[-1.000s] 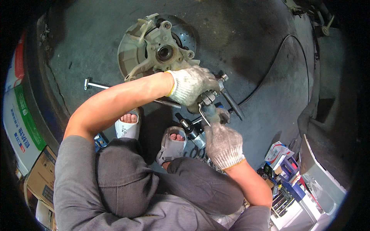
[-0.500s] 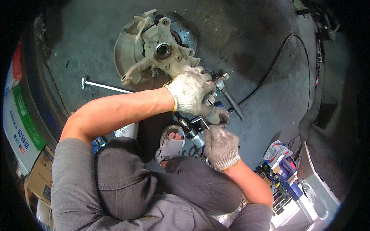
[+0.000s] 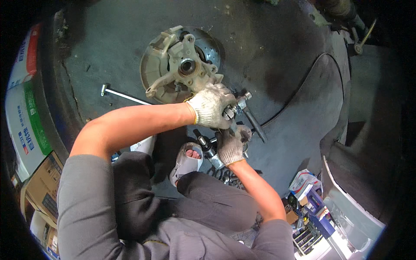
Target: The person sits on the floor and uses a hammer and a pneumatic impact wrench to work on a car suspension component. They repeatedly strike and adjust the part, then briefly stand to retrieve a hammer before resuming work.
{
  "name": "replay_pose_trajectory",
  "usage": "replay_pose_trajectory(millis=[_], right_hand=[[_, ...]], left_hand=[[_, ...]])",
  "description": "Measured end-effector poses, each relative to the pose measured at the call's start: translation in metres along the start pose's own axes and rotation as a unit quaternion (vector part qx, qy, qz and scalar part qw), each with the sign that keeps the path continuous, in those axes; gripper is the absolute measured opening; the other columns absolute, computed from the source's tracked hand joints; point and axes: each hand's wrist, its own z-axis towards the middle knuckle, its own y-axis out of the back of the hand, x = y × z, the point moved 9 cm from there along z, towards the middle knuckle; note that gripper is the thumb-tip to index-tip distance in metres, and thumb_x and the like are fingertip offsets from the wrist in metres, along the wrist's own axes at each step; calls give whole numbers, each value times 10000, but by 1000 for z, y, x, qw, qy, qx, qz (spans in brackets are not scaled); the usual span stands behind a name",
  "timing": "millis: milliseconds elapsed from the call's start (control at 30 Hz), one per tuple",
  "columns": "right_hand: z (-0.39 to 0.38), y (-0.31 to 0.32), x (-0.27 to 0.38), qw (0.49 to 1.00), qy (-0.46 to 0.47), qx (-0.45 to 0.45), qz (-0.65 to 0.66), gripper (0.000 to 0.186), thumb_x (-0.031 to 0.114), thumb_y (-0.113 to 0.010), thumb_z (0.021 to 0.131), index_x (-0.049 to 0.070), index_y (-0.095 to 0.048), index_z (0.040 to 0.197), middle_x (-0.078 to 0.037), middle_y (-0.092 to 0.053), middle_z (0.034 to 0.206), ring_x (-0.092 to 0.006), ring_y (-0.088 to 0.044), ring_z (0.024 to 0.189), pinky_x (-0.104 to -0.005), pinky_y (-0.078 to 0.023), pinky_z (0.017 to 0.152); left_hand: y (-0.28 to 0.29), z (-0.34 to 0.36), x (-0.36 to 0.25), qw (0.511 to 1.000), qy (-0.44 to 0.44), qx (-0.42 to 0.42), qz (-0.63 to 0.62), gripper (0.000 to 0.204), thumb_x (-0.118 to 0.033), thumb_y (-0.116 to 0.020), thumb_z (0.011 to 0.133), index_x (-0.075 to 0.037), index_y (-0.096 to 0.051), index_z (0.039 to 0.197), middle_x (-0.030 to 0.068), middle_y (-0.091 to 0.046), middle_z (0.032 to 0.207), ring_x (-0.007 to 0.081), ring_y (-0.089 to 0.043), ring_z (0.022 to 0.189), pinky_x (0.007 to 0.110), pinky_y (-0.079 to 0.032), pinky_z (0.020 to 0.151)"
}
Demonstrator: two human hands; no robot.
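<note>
My left hand [image 3: 212, 105], in a whitish knit glove, is closed round a silver slotted metal part [image 3: 229, 113] just below the steering knuckle [image 3: 187, 65]. Right below it, my gloved right hand [image 3: 230, 145] has its fingers bent in close to that part; what they grip is hidden. The knuckle lies on the floor with its dust shield [image 3: 151, 65] and a drilled brake disc [image 3: 211, 53] under it. A hammer [image 3: 253, 119] rests just right of my left hand. Beside my right wrist is a dark and silver cylindrical tool [image 3: 208, 147].
A long silver-handled bar [image 3: 125, 96] lies left of the knuckle. Several dark rings [image 3: 216, 173] sit near my sandalled foot [image 3: 186, 162]. A black hose [image 3: 299, 91] curves along the right. Cardboard boxes [image 3: 41, 184] line the left; a blue case [image 3: 318, 210] stands lower right.
My right hand has moved up and left, closer to the metal part; the thin metal piece seen at its fingers earlier no longer shows. The whole view has shifted slightly.
</note>
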Motion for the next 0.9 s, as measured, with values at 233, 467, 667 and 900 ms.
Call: replay_pose_trajectory(millis=[233,467,667,900], right_hand=[[-16,36,31,981,145,-66,106,337,339,-589,1121,21,-689,1173,-287,-766,991,-532,-731,941,-606,-587,846],[-32,40,21,982,107,-105,112,318,306,-605,1104,8,-704,1159,-303,-759,1015,-519,-736,970,-599,-584,864],[-28,33,43,987,98,-98,78,237,163,-634,1044,25,-744,1202,-215,-744,1158,-423,-740,1058,-539,-599,892],[-90,118,75,985,139,-103,8,211,164,-711,1039,13,-744,1182,-232,-773,1029,-424,-764,925,-521,-608,802]], left_hand=[[3,0,1,998,2,49,-25,829,-394,-954,629,-55,-734,1352,204,-735,1256,409,-677,1252,503,-494,1150],[12,6,17,962,-102,252,39,1172,-383,-1032,597,-110,-549,1630,203,-645,1498,419,-595,1412,519,-465,1214],[7,-2,11,959,-171,213,76,1174,-502,-1005,613,-216,-551,1658,182,-668,1461,410,-630,1345,555,-498,1145],[12,3,-7,944,-174,246,135,1297,-481,-1005,565,-300,-454,1724,137,-600,1606,416,-653,1359,568,-513,1113]])
